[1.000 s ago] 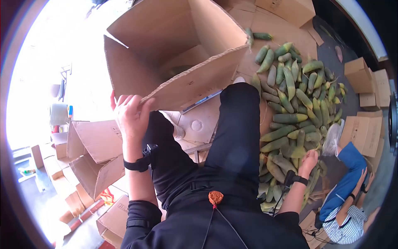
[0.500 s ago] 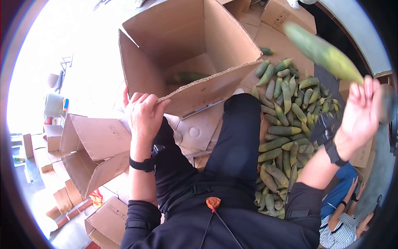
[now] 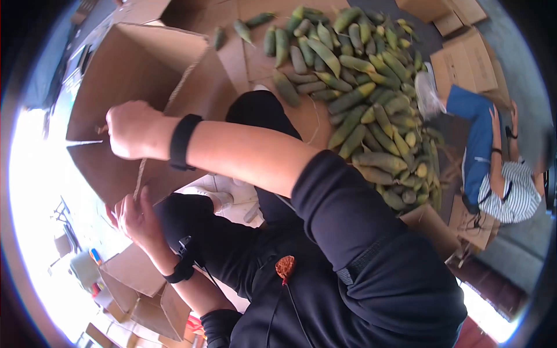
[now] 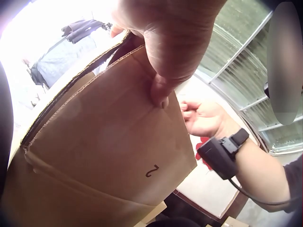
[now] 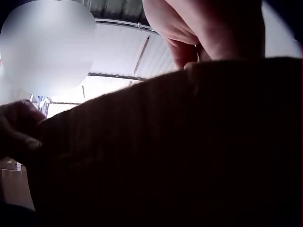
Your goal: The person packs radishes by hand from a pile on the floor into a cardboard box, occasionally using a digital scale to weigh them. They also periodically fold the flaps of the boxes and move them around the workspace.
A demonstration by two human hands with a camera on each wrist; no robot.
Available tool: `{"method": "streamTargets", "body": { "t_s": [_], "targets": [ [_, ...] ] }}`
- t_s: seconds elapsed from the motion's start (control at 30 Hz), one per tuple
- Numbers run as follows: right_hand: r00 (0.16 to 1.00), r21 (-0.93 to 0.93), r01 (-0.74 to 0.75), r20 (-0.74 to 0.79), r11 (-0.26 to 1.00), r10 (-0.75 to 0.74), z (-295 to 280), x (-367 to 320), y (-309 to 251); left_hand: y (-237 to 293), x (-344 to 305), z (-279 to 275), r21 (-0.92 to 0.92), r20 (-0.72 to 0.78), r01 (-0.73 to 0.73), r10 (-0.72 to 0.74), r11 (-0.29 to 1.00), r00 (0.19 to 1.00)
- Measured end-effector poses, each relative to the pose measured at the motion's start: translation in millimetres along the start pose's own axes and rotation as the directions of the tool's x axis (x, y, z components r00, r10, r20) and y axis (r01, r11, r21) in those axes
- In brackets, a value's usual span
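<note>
My left hand [image 3: 139,223] grips the near rim of a large open cardboard box [image 3: 110,81], its thumb on the outside of the wall in the left wrist view. Over the box's opening is my right hand [image 3: 134,130], back upward, with bent fingers. In the right wrist view the dark box wall hides its fingertips, and I cannot tell whether they hold anything. A big heap of long green radishes [image 3: 348,98] lies on flattened cardboard to the right of my legs. The box's floor is out of sight.
A smaller open carton [image 3: 145,290] stands at my lower left. More cartons [image 3: 467,64] are beyond the heap. At the right sits another person in a striped shirt [image 3: 510,191]. A few loose radishes [image 3: 243,32] lie between box and heap.
My right hand picked a green radish from the heap, raised it at the right, then swung left over the box. That radish no longer shows. My left hand stays on the rim; the view has turned right.
</note>
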State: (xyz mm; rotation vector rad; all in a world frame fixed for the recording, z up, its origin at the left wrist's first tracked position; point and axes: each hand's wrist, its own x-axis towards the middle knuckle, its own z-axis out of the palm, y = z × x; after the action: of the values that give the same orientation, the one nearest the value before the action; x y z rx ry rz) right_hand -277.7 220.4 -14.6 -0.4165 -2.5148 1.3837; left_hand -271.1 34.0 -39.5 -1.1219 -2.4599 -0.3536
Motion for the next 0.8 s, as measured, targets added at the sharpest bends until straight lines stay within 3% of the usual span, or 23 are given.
{"method": "streamTargets", "body": {
  "t_s": [0.13, 0.2, 0.27, 0.33, 0.37, 0.47, 0.53, 0.6, 0.67, 0.8],
  "targets": [
    [0.991, -0.201, 0.096, 0.115, 0.975, -0.074, -9.1, -15.0, -7.1, 1.4, -0.8, 2.0, -0.05, -0.039, -0.053, 0.051, 0.997, 0.998],
    [0.992, -0.214, 0.104, 0.087, 0.971, -0.087, -3.6, -14.6, -1.3, 4.5, -0.9, 1.5, -0.04, -0.006, -0.001, 0.001, 0.999, 1.0],
    [0.951, -0.219, 0.215, -0.176, 0.952, -0.255, 4.4, -18.9, 5.5, 6.3, -1.0, 2.4, -0.053, -0.029, -0.03, 0.029, 0.998, 0.999],
    [0.938, -0.188, 0.221, -0.228, 0.957, -0.261, 4.5, -23.2, 7.0, 9.3, 0.7, -1.8, -0.032, 0.054, 0.009, -0.008, 0.999, 0.999],
    [0.938, -0.157, 0.244, -0.213, 0.957, -0.274, 0.8, -27.2, 6.5, 6.6, -1.4, 1.1, 0.024, 0.018, -0.039, 0.039, 0.999, 0.999],
    [0.917, -0.057, 0.308, -0.247, 0.95, -0.312, -2.8, -34.7, 8.6, -4.2, -5.1, 9.4, -0.03, -0.083, -0.053, 0.051, 0.998, 0.995],
    [0.863, 0.096, 0.402, -0.373, 0.911, -0.341, -6.8, -44.2, 7.2, -8.5, -3.0, 5.9, 0.008, -0.017, -0.014, 0.015, 1.0, 1.0],
    [0.848, 0.151, 0.414, -0.422, 0.898, -0.32, -13.8, -56.3, 5.1, -7.2, -1.9, 5.0, 0.05, 0.042, 0.022, -0.024, 0.998, 0.999],
    [0.816, 0.227, 0.445, -0.5, 0.866, -0.288, -21.5, -66.3, 6.6, -4.2, -0.6, 6.5, -0.046, 0.021, 0.116, -0.115, 0.992, 0.993],
    [0.776, 0.285, 0.472, -0.583, 0.835, -0.24, -35.8, -80.3, 14.0, -4.6, -2.1, 5.3, 0.038, 0.027, 0.088, -0.089, 0.995, 0.996]
  ]
}}
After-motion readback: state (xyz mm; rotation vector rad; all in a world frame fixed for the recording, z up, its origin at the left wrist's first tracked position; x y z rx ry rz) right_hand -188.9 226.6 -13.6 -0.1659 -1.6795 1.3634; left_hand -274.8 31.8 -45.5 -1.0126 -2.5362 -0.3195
